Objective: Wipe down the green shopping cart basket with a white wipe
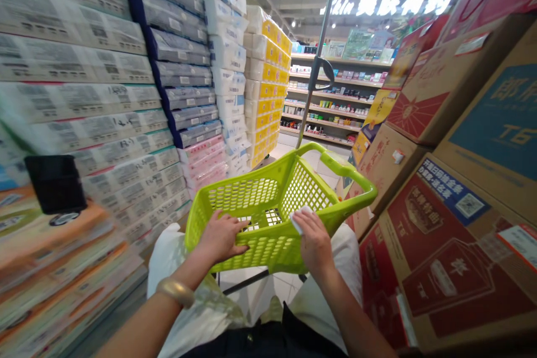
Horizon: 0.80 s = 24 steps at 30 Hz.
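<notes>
A lime-green plastic shopping cart (251, 193) with perforated walls stands right in front of me, its basket holding nothing that I can see. My left hand (222, 236) grips the near rim of the basket, fingers over the inside and thumb outside. Farther right along the same rim, my right hand (312, 232) presses a folded white tissue (301, 217) against the plastic. Part of the tissue is hidden under the fingers. The cart's handle (335, 165) curves up at the far right, beyond my right hand.
Tall stacks of packaged tissue (84, 61) line the left side. A black phone-like object (56, 184) stands on orange packs (46, 240). Cardboard boxes (444, 246) are piled close on the right. Behind the cart rises a metal pole (319, 50), with cosmetics shelves (335, 92) farther back.
</notes>
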Tool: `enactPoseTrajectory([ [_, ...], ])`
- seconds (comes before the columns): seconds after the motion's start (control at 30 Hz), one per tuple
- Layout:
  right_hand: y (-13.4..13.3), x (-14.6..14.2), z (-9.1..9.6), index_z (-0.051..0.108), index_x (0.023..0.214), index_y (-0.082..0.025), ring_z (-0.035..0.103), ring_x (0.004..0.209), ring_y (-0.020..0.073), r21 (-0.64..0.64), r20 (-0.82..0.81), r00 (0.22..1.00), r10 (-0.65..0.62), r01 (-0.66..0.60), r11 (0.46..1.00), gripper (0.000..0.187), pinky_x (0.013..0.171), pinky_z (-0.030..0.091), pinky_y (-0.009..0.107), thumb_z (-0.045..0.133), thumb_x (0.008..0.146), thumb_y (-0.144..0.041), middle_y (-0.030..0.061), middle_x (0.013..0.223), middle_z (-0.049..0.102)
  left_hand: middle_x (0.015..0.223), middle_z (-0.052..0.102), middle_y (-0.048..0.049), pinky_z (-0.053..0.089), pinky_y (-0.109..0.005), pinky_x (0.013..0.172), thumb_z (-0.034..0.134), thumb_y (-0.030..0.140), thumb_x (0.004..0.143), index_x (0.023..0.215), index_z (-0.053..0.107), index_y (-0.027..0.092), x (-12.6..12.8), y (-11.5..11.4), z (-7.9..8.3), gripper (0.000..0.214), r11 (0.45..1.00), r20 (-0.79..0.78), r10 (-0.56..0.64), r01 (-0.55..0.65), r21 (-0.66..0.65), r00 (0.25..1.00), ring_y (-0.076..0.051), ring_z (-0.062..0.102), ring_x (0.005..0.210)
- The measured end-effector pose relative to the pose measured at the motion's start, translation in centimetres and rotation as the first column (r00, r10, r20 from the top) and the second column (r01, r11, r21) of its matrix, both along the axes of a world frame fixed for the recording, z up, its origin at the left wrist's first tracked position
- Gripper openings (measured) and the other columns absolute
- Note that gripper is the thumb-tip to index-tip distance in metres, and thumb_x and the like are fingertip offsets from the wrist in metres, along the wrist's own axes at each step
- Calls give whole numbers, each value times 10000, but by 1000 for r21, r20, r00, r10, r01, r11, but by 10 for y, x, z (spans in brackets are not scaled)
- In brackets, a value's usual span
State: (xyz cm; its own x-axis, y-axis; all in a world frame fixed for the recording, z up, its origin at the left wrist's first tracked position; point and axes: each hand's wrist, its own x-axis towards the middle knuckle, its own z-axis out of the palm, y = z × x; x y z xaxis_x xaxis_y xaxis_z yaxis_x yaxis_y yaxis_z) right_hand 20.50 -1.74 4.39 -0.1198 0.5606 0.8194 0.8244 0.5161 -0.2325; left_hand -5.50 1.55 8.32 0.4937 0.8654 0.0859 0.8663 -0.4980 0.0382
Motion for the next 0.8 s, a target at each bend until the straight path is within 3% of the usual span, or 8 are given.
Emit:
enactPoseTrajectory([
  [0.07,-4,-14,-3,684,1175,-196,628,1156,201,-21,44,996,78,-77,997,514,1065,453,401,380,819,15,56,1163,722,1155,685,-111,255,-548,1086,715,517,751,1293,591,227,17,-5,2,627,1000,71,-1,0,12,997,-327,573,1116],
  [0.13,-6,-12,0,682,1177,-192,622,1165,204,-18,43,996,77,-77,997,516,1065,449,407,373,817,13,57,1166,721,1209,657,-118,275,-501,1093,687,484,788,1363,519,204,39,-8,4,661,999,143,-37,35,13,989,-305,556,1151],
  [0.33,-1,33,19,695,1151,-181,614,1177,242,72,-110,978,-175,183,980,468,1107,376,501,366,854,-30,91,1128,730,1280,602,-150,348,-453,1056,665,454,820,1374,468,171,98,-2,5,652,995,259,-96,95,18,961,-312,528,1190],
  [0.4,-1,30,17,698,1142,-184,620,1172,239,74,-95,981,-170,178,981,462,1109,373,492,371,851,-35,86,1129,731,1261,607,-154,355,-457,1060,651,449,830,1345,482,158,110,0,4,615,993,266,-116,116,18,957,-320,526,1193],
  [0.57,-8,17,8,676,1190,-234,607,1202,199,3,29,999,-37,37,999,515,1154,317,441,376,834,-13,38,1193,712,1133,667,-131,465,-418,942,598,402,856,1190,559,171,118,-1,-6,408,990,260,-129,140,-22,957,-305,613,1062],
  [0.8,-10,62,27,697,1136,-173,571,1247,250,154,-165,946,-278,303,940,454,1134,331,525,364,860,-37,108,1140,724,1152,699,-70,509,-375,860,543,421,886,1238,557,259,106,-2,-10,389,994,268,-87,102,-44,960,-275,661,1015],
])
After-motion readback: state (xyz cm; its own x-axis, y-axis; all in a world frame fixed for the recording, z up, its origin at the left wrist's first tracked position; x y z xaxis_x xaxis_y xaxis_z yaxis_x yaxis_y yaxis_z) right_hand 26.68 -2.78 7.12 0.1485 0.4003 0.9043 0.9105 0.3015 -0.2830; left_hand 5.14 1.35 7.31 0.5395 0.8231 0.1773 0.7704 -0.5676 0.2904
